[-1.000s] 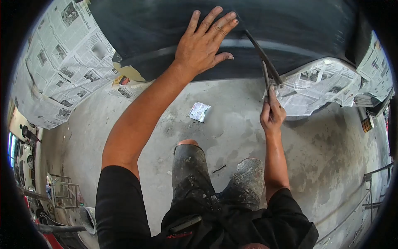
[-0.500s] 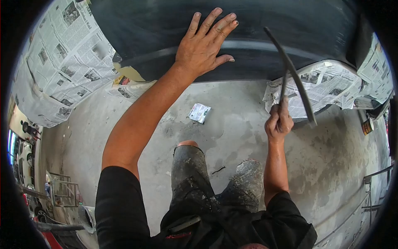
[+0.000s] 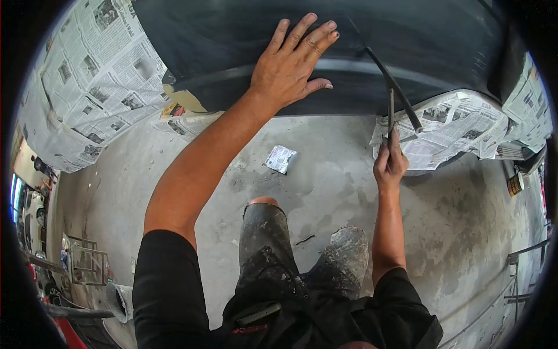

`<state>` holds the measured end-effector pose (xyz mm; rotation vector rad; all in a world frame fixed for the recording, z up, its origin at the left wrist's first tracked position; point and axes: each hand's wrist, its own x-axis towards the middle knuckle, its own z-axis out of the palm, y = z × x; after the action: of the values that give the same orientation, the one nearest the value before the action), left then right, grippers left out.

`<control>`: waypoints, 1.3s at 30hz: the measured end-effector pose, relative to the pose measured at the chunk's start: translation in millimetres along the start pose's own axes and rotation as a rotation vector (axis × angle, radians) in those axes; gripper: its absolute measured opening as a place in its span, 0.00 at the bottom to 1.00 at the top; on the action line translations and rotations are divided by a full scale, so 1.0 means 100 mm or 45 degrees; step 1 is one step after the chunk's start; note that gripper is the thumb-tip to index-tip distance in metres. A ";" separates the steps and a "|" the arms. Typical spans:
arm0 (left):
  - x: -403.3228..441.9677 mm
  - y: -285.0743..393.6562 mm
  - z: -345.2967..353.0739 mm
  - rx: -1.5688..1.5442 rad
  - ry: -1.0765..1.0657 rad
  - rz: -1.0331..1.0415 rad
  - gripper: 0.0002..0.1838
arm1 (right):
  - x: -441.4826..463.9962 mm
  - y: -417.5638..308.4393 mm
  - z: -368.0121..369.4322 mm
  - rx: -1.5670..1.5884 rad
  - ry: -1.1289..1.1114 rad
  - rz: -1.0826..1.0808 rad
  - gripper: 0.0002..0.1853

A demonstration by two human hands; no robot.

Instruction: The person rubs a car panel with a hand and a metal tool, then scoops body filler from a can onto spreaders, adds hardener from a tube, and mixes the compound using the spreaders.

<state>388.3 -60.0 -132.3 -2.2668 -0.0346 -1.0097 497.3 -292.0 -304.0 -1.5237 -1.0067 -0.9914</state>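
Note:
Fingers spread, my left hand (image 3: 288, 64) lies against a large dark panel (image 3: 221, 35), apparently car bodywork, with nothing in its grip. My right hand (image 3: 390, 163) is closed around the lower handle of a pick hammer (image 3: 399, 93). The hammer's long, slim head slants across the front of the panel. One end tapers to a point at the upper left; the other is blunt and points toward me. Whether the head touches the panel I cannot tell.
Newspaper (image 3: 102, 87) masks the left side, and more newspaper sheets (image 3: 450, 125) cover the lower right. A small silvery packet (image 3: 281, 159) lies on the concrete floor (image 3: 325, 180). A can (image 3: 515, 184) stands far right; a metal frame (image 3: 88, 262) is at the left.
The hammer head has swung up and left, its pointed end now higher over the panel. My right hand has shifted slightly. My left hand keeps its place on the panel.

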 end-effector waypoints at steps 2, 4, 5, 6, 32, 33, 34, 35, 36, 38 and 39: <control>0.02 -0.04 0.00 -0.011 0.022 -0.006 0.48 | -0.03 0.06 0.00 0.058 0.025 -0.017 0.25; 0.02 -0.01 0.02 -0.052 0.030 -0.006 0.48 | -0.07 0.01 -0.05 0.050 0.070 -0.038 0.26; 0.02 -0.01 0.01 -0.053 0.030 -0.008 0.48 | -0.11 0.00 -0.06 0.087 0.085 -0.008 0.24; -0.01 0.00 0.01 -0.061 0.022 -0.010 0.48 | -0.15 -0.03 -0.08 0.123 0.093 0.028 0.22; 0.00 0.01 0.03 0.008 -0.077 -0.010 0.47 | -0.04 -0.09 -0.04 0.126 0.062 0.023 0.24; 0.00 0.00 0.03 -0.061 -0.009 -0.011 0.47 | -0.01 -0.13 -0.08 0.080 0.090 -0.062 0.25; -0.01 0.00 0.04 -0.062 -0.011 -0.012 0.47 | 0.00 -0.16 -0.11 0.034 0.113 -0.144 0.25; 0.00 -0.01 0.04 -0.072 -0.003 -0.007 0.47 | 0.00 -0.17 -0.11 0.050 0.144 -0.171 0.25; -0.01 -0.01 0.04 -0.084 0.002 -0.002 0.47 | 0.00 -0.20 -0.13 0.052 0.143 -0.171 0.25; -0.01 -0.01 0.05 -0.082 -0.001 -0.003 0.47 | 0.01 -0.25 -0.17 0.178 0.143 -0.098 0.25; -0.01 -0.01 0.05 -0.082 -0.003 -0.002 0.47 | -0.01 -0.21 -0.14 0.189 0.220 -0.131 0.24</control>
<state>390.9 -55.7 -134.6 -2.3266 -0.0052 -1.0225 475.7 -302.6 -296.3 -1.2535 -1.0201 -1.0765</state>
